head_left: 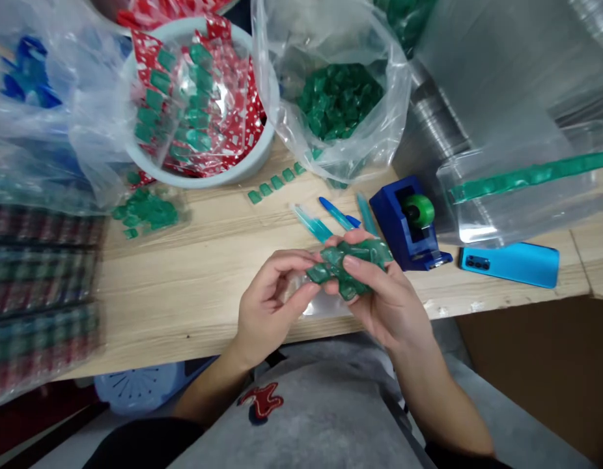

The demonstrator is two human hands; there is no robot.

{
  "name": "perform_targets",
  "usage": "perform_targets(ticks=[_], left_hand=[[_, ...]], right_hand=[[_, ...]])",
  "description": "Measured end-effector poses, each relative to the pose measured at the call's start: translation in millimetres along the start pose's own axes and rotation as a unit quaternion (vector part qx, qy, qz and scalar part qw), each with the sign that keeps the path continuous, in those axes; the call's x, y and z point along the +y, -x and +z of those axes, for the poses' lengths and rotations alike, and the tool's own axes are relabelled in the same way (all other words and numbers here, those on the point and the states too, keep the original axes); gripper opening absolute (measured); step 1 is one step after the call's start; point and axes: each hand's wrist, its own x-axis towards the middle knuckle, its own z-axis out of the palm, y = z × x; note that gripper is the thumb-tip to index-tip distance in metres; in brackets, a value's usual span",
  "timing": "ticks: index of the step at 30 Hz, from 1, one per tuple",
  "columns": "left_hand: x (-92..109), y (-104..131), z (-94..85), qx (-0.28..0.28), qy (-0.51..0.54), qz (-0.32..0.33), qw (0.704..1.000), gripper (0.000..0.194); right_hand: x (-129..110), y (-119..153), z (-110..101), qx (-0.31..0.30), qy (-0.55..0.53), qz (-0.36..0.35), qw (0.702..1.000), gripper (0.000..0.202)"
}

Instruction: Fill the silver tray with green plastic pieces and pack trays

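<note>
Just right of centre: right hand (396, 303) clasps green bundle (335, 256), thumb on top, seemingly to steady it; left hand (277, 299) pinches its left end (fingers curled). Farther right, tape dispenser (394, 225), presumably for reach. Upper centre: open bag (392, 111).

Front garment (340, 417): gray, mottled, soft-looking fabric; apron or top, can't tell which. Patch (267, 398) on it: red, irregular, roughly star-like, pale edging, a dark patch just beside it on the lower side. Left sleeve (140, 444) and right sleeve (460, 457): plain black, ending near the elbows. Forearms (435, 391) uncovered below that. Left hand (269, 306) and right hand (387, 299) both bare, short nails.
</note>
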Motion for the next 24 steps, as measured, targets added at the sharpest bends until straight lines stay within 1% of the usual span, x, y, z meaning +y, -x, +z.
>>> perform_targets(ticks=[2, 4, 7, 10, 13, 16, 18, 21, 22, 24], left_hand=[[0, 0, -1.6, 0.0, 0.031, -0.05, 0.998, 0.014], [0, 0, -3.3, -0.01, 0.08, -0.112, 0.99, 0.019], [-4, -3, -6.9, -0.036, 0.129, -0.175, 0.975, 0.023], [-15, -1, -16.0, -0.052, 0.098, -0.196, 0.974, 0.019], [-28, 7, -29.4, -0.068, 0.006, -0.195, 0.978, 0.019], [-37, 16, -38.4, -0.065, -0.126, -0.158, 0.977, 0.024], [-41, 20, -39.0, -0.067, -0.221, -0.095, 0.968, 0.021], [-47, 21, -34.5, -0.097, -0.337, 0.025, 0.936, 0.02], [-49, 20, -33.1, -0.105, -0.363, 0.055, 0.924, 0.021], [-53, 18, -31.9, -0.114, -0.401, 0.087, 0.905, 0.022]], right_hand=[[-1, 1, -3, 0.009, 0.001, -0.01, 1.0, 0.018], [-1, 2, -8, 0.019, 0.002, -0.014, 1.0, 0.017], [2, 4, -17, 0.022, 0.013, 0.008, 1.0, 0.013], [6, 8, -27, 0.033, 0.03, 0.029, 0.999, 0.012], [7, 14, -39, 0.082, 0.046, 0.026, 0.995, 0.012], [7, 20, -49, 0.126, 0.05, 0.026, 0.99, 0.013], [7, 22, -55, 0.141, 0.049, 0.029, 0.988, 0.014], [9, 22, -59, 0.152, 0.046, 0.033, 0.987, 0.014], [9, 22, -59, 0.153, 0.042, 0.033, 0.987, 0.014], [11, 21, -59, 0.152, 0.034, 0.035, 0.987, 0.014]])
